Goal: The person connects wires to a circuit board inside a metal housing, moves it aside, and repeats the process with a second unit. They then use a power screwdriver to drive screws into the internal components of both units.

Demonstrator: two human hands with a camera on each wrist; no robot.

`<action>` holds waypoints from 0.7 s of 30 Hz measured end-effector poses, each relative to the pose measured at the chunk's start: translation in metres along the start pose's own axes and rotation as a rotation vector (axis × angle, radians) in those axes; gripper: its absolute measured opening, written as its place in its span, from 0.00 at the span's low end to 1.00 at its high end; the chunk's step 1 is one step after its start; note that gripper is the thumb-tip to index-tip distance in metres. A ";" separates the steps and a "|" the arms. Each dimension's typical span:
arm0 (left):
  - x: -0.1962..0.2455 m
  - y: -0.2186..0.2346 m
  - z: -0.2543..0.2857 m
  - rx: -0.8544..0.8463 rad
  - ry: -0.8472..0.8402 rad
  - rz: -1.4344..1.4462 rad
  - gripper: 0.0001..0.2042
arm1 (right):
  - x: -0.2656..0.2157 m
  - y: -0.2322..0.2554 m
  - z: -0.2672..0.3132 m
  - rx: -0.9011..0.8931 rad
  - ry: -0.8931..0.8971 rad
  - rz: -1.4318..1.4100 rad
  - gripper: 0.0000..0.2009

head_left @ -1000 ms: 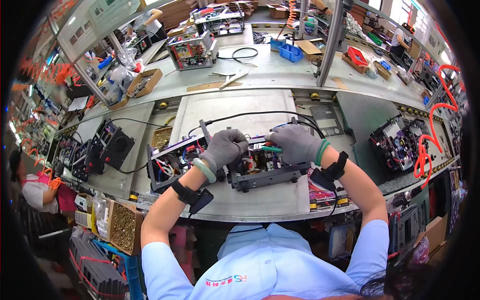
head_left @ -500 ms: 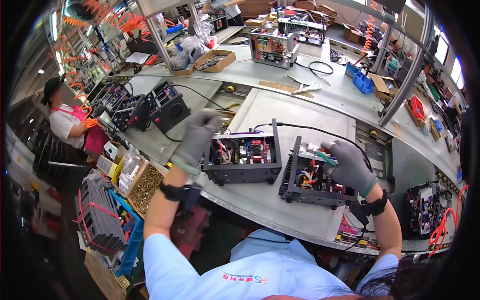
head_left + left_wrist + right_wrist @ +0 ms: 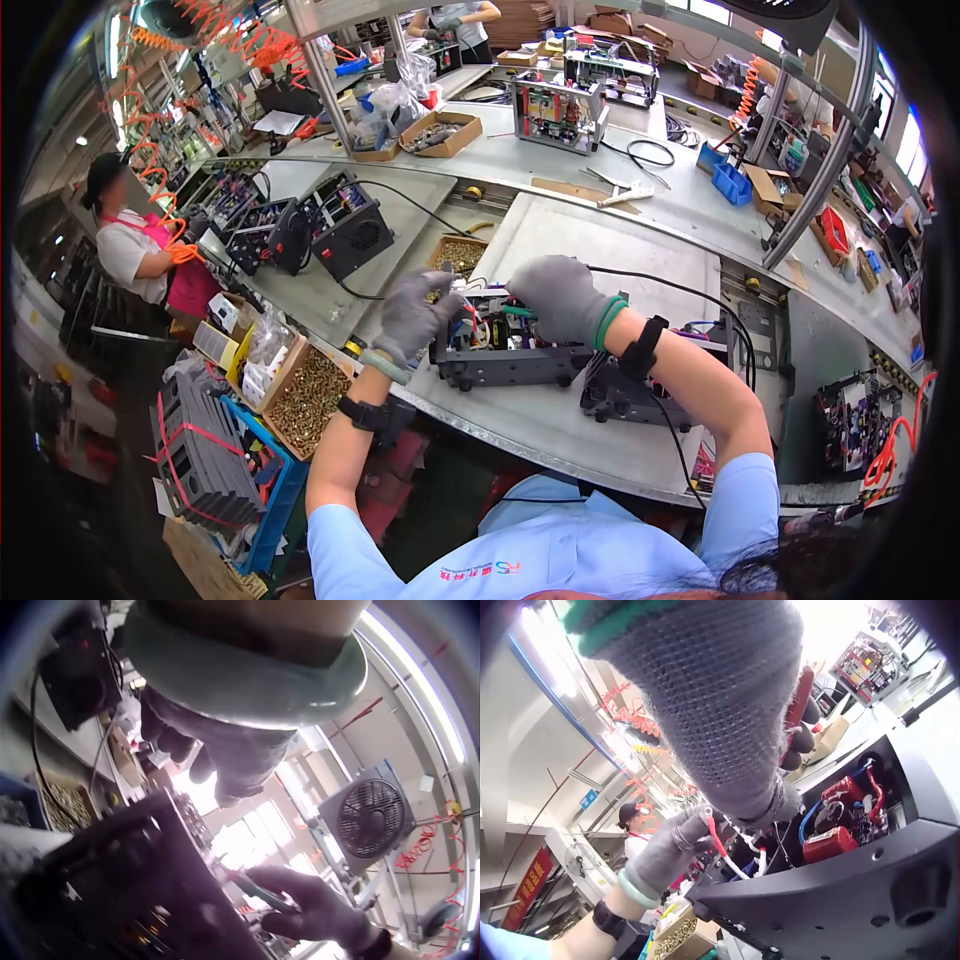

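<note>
1. The right hand (image 3: pixel 562 298) is closed round a green-handled tool (image 3: pixel 517 311), held over the near open-topped unit (image 3: pixel 512 366). The right wrist view also shows a red handle (image 3: pixel 798 712) within its fingers; whether it is part of the same tool, I cannot tell.
2. The left hand (image 3: pixel 410 318) hovers by the left end of that unit, fingers apart and loosely bent, with nothing seen in its grip.
3. The near unit sits upright on the table (image 3: pixel 620 240), in front of the person. Inside it are red components (image 3: pixel 831 845), wires and a red-sleeved lead (image 3: pixel 715 838) with a ring end, which rises at the side nearer the left hand.
4. A second unit (image 3: pixel 640 392) stands just to the right of the near one, partly hidden under the right forearm. A black cable (image 3: pixel 690 287) curves across the table beyond it.
5. Farther left stands a black vented unit (image 3: pixel 350 240) – a cable runs from it. A small box of screws (image 3: pixel 460 252) lies beyond the left hand; a larger screw box (image 3: pixel 311 402) is at the table's near left edge.
</note>
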State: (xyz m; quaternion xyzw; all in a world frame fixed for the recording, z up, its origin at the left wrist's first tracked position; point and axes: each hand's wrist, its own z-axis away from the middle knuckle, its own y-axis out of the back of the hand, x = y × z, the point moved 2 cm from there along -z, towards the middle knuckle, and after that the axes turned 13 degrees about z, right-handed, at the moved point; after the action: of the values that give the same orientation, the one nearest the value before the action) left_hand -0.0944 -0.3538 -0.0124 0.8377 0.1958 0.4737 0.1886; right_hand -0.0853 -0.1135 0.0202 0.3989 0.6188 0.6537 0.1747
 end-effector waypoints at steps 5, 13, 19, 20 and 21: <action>0.003 -0.033 -0.007 -0.158 0.163 0.137 0.05 | -0.012 -0.001 -0.010 -0.051 0.021 -0.019 0.12; -0.003 -0.027 0.000 -0.006 -0.085 -0.064 0.07 | -0.019 -0.008 -0.004 -0.027 0.043 0.052 0.07; -0.002 -0.029 0.004 -0.080 -0.081 0.018 0.07 | -0.017 0.000 0.001 -0.087 -0.017 -0.049 0.08; 0.003 -0.031 0.005 -0.064 -0.129 -0.077 0.07 | -0.019 0.000 0.002 -0.079 0.005 -0.048 0.08; 0.005 -0.036 0.004 -0.025 -0.164 -0.126 0.06 | -0.018 -0.002 0.004 -0.025 -0.014 -0.069 0.08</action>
State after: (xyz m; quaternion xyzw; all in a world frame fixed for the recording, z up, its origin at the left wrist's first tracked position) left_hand -0.0940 -0.3209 -0.0293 0.8571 0.2263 0.3932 0.2439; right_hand -0.0715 -0.1234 0.0120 0.3797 0.6228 0.6522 0.2064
